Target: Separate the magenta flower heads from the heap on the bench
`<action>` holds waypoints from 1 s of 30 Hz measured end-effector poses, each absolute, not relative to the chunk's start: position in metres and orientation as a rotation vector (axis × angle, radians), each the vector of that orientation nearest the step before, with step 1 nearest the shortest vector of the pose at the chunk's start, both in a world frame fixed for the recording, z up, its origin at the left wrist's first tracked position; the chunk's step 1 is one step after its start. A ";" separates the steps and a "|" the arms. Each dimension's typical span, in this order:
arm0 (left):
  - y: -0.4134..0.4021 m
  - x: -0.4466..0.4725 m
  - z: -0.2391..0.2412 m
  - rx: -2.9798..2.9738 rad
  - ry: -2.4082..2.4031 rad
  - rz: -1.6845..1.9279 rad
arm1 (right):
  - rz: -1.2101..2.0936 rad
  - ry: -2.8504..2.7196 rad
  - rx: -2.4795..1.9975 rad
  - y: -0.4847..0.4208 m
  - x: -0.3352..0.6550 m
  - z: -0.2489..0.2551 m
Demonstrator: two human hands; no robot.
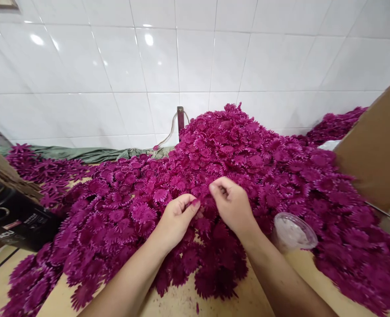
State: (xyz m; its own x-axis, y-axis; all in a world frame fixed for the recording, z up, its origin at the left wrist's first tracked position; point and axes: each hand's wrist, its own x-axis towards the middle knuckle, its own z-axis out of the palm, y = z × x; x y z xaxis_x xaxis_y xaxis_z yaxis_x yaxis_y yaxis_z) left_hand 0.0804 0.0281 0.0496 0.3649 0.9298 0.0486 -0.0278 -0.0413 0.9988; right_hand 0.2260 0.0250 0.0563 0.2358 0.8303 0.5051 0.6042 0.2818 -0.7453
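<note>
Magenta artificial flower heads [178, 182] with fringed petals lie in a large heap around and beneath both hands. My left hand [176, 218] is closed in a pinch, thumb against the fingers. A magenta patch shows at its thumb tip; whether that is a petal piece or a stain, I cannot tell. Slightly to the right and higher, my right hand [231, 202] is also closed, with thumb and forefinger pressed together. What it holds, if anything, is too small to make out. A small gap separates the hands, over the near side of the heap.
A clear plastic tub [294, 231] with whitish contents stands right of my right forearm. A black printed box [19, 220] is at the left, a brown cardboard panel [376, 145] at the right. Behind the heap are a metal upright [180, 121], green cloth [79, 153] and a tiled wall [195, 61].
</note>
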 end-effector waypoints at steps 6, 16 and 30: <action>0.022 0.068 0.052 1.334 0.907 0.868 | 0.023 -1.131 -1.602 0.048 0.281 0.057; 0.039 0.078 0.054 1.344 0.971 0.999 | 0.135 -1.339 -1.565 0.045 0.268 0.055; 0.105 0.086 0.063 2.035 1.524 1.053 | 0.853 -1.238 -1.262 0.039 0.252 0.057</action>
State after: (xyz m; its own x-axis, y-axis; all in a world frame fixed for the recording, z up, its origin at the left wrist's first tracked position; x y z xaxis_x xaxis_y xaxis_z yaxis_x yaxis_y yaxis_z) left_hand 0.0861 0.1049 0.0632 0.1278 0.9336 0.3348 0.6429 -0.3350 0.6888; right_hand 0.2524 0.0387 0.0574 0.1890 0.9621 0.1964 0.1587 0.1674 -0.9730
